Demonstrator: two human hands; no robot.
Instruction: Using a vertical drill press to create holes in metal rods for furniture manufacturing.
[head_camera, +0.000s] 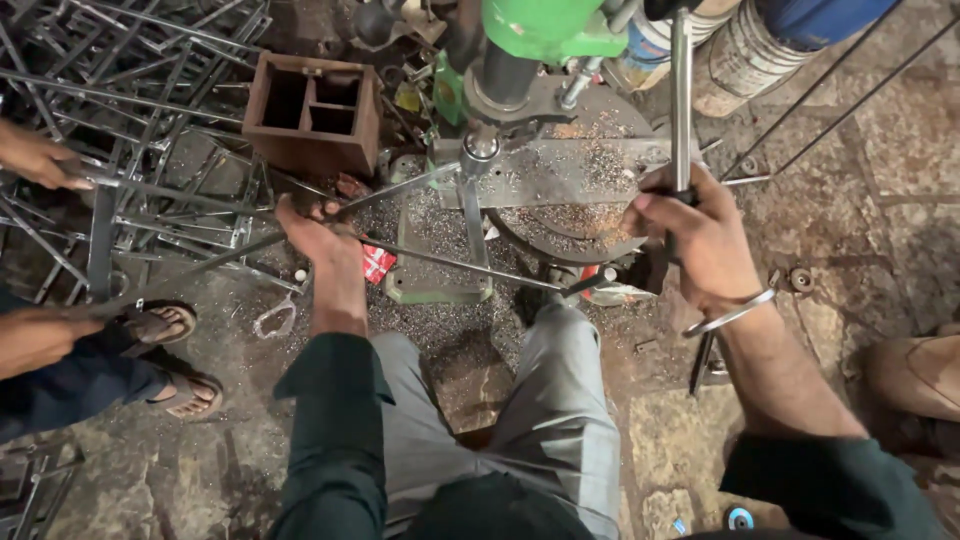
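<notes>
The left hand (318, 232) is closed around a thin metal frame (420, 215) lying across the drill press table (570, 170), while the right hand (700, 235) grips the upright lever (681, 90) beside it.

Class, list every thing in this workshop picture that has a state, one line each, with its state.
Left hand: closed on thin metal rod.
Right hand: closed on upright steel feed lever.
Brown wooden box: open, compartments look empty.
Round metal drill table: covered with shavings.
</notes>
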